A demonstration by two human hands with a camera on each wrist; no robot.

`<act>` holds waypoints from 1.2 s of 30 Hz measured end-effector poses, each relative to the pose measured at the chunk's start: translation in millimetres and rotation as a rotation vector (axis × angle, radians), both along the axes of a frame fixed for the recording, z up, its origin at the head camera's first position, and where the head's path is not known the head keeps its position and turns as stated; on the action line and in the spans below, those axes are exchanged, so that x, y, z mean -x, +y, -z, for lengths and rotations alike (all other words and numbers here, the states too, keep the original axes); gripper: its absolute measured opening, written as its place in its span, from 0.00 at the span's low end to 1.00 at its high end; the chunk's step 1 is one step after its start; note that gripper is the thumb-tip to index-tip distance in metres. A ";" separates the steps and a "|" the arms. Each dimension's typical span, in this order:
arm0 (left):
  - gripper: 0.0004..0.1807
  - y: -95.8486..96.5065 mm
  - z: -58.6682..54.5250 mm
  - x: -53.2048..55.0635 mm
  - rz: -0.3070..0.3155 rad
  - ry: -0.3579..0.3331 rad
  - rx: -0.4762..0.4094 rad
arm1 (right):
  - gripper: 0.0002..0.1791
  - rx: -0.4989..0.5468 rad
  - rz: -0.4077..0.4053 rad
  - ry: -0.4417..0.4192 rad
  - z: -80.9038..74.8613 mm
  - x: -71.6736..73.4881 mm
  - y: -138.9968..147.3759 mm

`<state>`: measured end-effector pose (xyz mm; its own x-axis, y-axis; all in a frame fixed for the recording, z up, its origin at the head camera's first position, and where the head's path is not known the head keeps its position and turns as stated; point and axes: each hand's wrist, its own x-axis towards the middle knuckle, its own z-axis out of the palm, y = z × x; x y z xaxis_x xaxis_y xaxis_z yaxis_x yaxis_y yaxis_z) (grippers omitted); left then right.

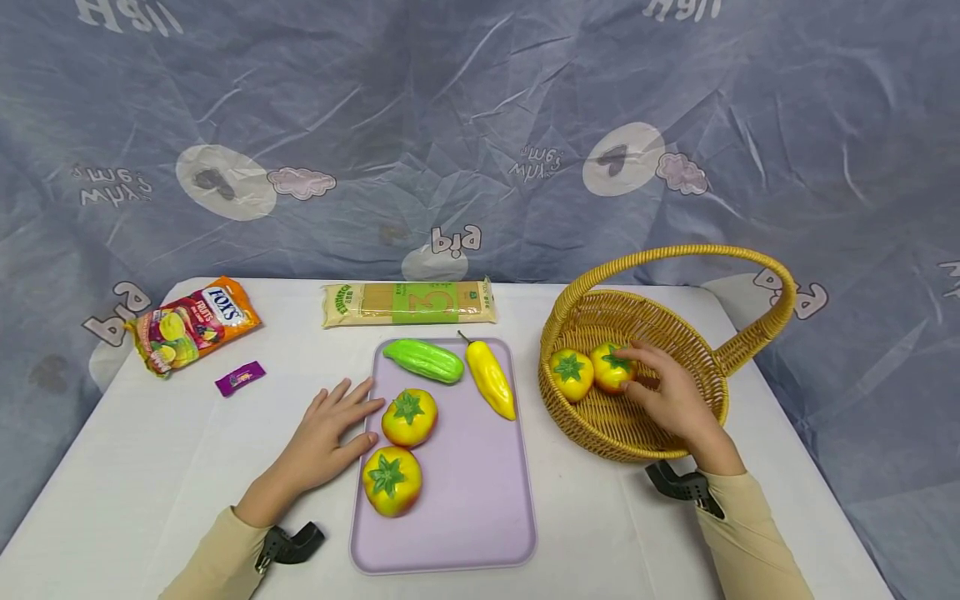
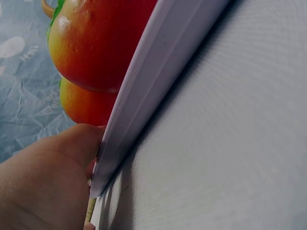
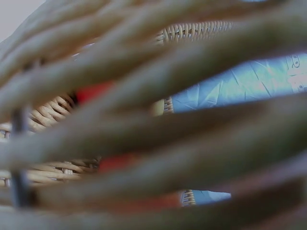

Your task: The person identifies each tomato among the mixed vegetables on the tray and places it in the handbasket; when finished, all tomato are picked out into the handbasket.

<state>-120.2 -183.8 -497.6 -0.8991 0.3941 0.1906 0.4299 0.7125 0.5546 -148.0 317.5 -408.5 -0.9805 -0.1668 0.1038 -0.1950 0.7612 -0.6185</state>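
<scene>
In the head view my right hand [image 1: 670, 398] reaches into the wicker basket [image 1: 630, 450]. Its fingers and thumb are bent about the right side of a yellow-red tomato [image 1: 604, 377] with a green leafy top. Another tomato [image 1: 572, 385] lies just left of that one in the basket. My left hand [image 1: 324, 443], fingers spread, rests at the left edge of a lilac tray [image 1: 465, 508]. On the tray are two tomatoes, the upper [image 1: 409, 423] and the lower [image 1: 392, 492], close to my left thumb. Basket weave hides most of the right wrist view.
A green ridged vegetable [image 1: 424, 360] and a yellow pepper [image 1: 491, 382] lie at the tray's far end. Behind it is a noodle packet [image 1: 408, 303]. Far left are a Fox's candy bag [image 1: 197, 323] and a small purple wrapper [image 1: 241, 377]. The basket's tall handle [image 1: 675, 252] arches above it.
</scene>
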 end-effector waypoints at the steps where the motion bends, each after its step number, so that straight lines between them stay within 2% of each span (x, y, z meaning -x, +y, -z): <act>1: 0.27 0.0 0.1 -0.1 0.000 0.000 -0.002 | 0.24 0.009 0.002 0.000 -0.2 -0.1 -0.1; 10: 0.27 -0.4 2.5 -1.0 -0.002 -0.002 -0.005 | 0.24 0.033 0.015 0.012 -2.7 -2.1 -1.8; 20: 0.27 -0.3 1.8 -0.9 0.000 -0.003 -0.009 | 0.23 0.005 0.027 0.117 -2.2 -4.8 -1.1; 31: 0.27 -0.9 1.6 0.0 0.000 0.000 -0.004 | 0.21 0.001 -0.003 0.180 -9.1 -11.2 -13.2; 36: 0.28 -1.2 1.6 -0.2 0.002 -0.001 -0.006 | 0.20 0.027 -0.056 0.273 -13.5 -20.3 -31.2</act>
